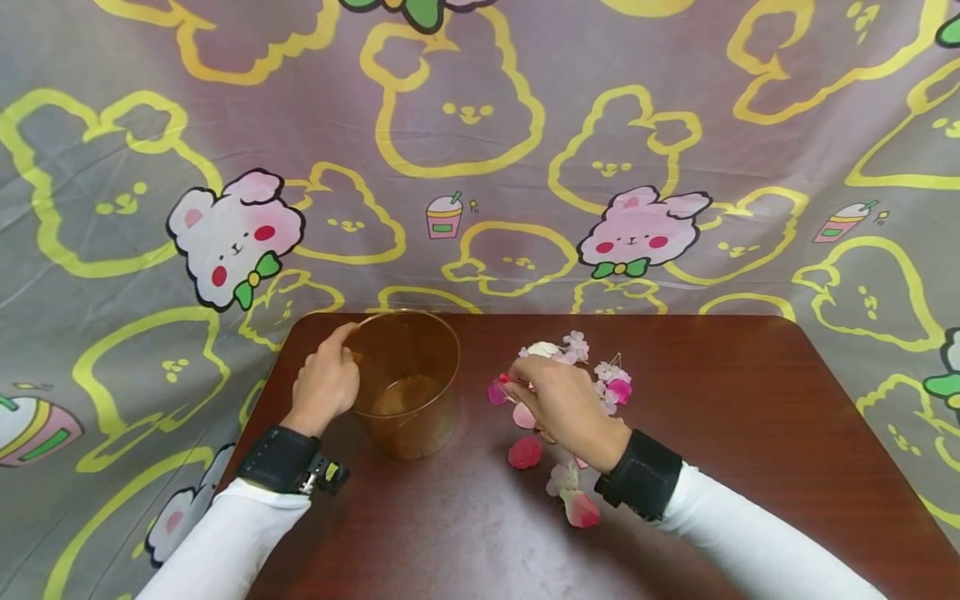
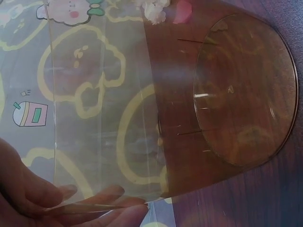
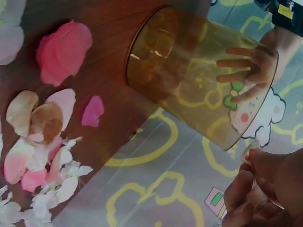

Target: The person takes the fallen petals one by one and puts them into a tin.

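My left hand (image 1: 327, 382) grips the left side of a clear amber plastic container (image 1: 414, 432) at its rim. The container stands upright on the table, and its floor shows bare through the wall. In the right wrist view, the spread left fingers (image 3: 248, 71) show through the amber wall. My right hand (image 1: 567, 406) is over the scattered artificial petals and blossoms, to the right of the container. Its thumb and forefinger pinch a small pale, translucent piece (image 3: 249, 151), whose exact kind I cannot tell. A deep pink petal (image 1: 525, 452) lies below that hand.
White-pink blossoms (image 1: 576, 346) and a magenta petal (image 1: 619, 392) lie beyond the right hand. Nearer me is a pink-tipped white petal (image 1: 581, 508). The brown table (image 1: 750, 400) meets a cartoon-printed cloth (image 1: 517, 200) at the back and sides.
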The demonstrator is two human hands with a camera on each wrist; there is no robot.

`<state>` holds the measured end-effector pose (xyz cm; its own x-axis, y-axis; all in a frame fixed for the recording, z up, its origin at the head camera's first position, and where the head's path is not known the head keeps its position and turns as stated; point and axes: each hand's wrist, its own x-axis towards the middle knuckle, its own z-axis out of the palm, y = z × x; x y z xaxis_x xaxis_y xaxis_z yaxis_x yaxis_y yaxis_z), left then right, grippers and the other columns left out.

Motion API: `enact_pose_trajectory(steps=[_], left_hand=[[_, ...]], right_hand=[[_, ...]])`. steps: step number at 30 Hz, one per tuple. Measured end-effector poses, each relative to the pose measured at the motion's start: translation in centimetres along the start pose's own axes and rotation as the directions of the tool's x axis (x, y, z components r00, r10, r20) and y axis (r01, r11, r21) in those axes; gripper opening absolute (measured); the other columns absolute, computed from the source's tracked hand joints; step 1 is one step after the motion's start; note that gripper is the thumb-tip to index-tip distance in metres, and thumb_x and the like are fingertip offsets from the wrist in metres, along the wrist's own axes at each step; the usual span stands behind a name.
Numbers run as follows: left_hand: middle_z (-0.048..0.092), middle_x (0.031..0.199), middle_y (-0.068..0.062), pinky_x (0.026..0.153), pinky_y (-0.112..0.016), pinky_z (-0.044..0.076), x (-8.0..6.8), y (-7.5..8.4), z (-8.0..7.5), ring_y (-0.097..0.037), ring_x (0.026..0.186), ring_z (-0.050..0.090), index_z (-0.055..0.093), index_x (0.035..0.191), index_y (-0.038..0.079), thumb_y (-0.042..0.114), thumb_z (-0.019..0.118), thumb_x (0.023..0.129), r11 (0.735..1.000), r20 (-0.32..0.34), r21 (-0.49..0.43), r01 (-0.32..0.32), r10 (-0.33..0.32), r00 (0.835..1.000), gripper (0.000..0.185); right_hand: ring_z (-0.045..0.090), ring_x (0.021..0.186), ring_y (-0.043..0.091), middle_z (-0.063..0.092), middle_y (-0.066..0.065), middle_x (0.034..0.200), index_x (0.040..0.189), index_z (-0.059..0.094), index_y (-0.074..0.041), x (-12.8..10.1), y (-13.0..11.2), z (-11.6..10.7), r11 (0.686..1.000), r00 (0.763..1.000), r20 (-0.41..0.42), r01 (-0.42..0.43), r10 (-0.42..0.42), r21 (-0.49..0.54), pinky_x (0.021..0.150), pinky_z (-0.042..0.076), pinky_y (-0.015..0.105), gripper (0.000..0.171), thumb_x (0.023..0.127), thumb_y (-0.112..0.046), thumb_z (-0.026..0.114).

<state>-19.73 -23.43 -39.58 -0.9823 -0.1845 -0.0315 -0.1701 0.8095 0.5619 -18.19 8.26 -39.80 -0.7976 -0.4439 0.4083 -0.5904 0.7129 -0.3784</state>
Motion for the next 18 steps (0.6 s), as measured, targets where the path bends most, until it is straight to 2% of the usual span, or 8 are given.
enact_pose_trajectory(steps=[3, 6, 12, 18], left_hand=[[0.063, 0.122, -0.023, 0.056, -0.037, 0.032, 0.0, 0.0, 0.0, -0.028, 0.062, 0.051, 0.035, 0.156, 0.018, 0.018, 0.024, 0.107, 1.0, -0.003, -0.01, -0.012, 0.012, 1.0, 0.05], [0.063, 0.119, -0.023, 0.055, -0.037, 0.032, 0.0, 0.0, 0.0, -0.027, 0.061, 0.05, 0.035, 0.156, 0.018, 0.018, 0.023, 0.107, 1.0, -0.004, -0.009, -0.018, 0.018, 1.0, 0.05], [0.063, 0.125, -0.023, 0.058, -0.037, 0.035, 0.2, 0.0, 0.0, -0.03, 0.069, 0.055, 0.035, 0.156, 0.018, 0.019, 0.022, 0.107, 1.0, 0.002, 0.0, -0.009, 0.009, 1.0, 0.05], [0.062, 0.13, -0.023, 0.061, -0.038, 0.037, 0.3, -0.1, 0.1, -0.033, 0.077, 0.059, 0.035, 0.156, 0.018, 0.019, 0.022, 0.107, 1.0, 0.011, 0.002, 0.005, -0.005, 1.0, 0.05]], right_hand=[[0.057, 0.067, 0.006, 0.066, -0.008, 0.077, 0.091, 0.07, -0.018, 0.3, -0.4, 0.2, 0.998, 0.998, -0.025, 0.065, -0.066, -0.019, 0.059, 0.045, 0.022, 0.008, 0.09, -0.022, 0.077], [0.058, 0.067, 0.006, 0.065, -0.008, 0.078, 0.093, 0.07, -0.018, 0.7, -0.8, 0.4, 0.993, 0.992, -0.047, 0.116, -0.118, -0.036, 0.057, 0.042, 0.02, 0.009, 0.089, -0.022, 0.077], [0.058, 0.065, 0.007, 0.064, -0.006, 0.077, 0.092, 0.069, -0.017, 1.8, -2.1, 0.6, 0.985, 0.984, -0.077, 0.159, -0.164, -0.065, 0.054, 0.041, 0.021, 0.009, 0.091, -0.024, 0.076], [0.063, 0.066, 0.007, 0.066, -0.006, 0.082, 0.093, 0.069, -0.017, 2.7, -3.2, 1.0, 0.963, 0.953, -0.15, 0.251, -0.263, -0.096, 0.056, 0.047, 0.025, 0.01, 0.09, -0.023, 0.077]])
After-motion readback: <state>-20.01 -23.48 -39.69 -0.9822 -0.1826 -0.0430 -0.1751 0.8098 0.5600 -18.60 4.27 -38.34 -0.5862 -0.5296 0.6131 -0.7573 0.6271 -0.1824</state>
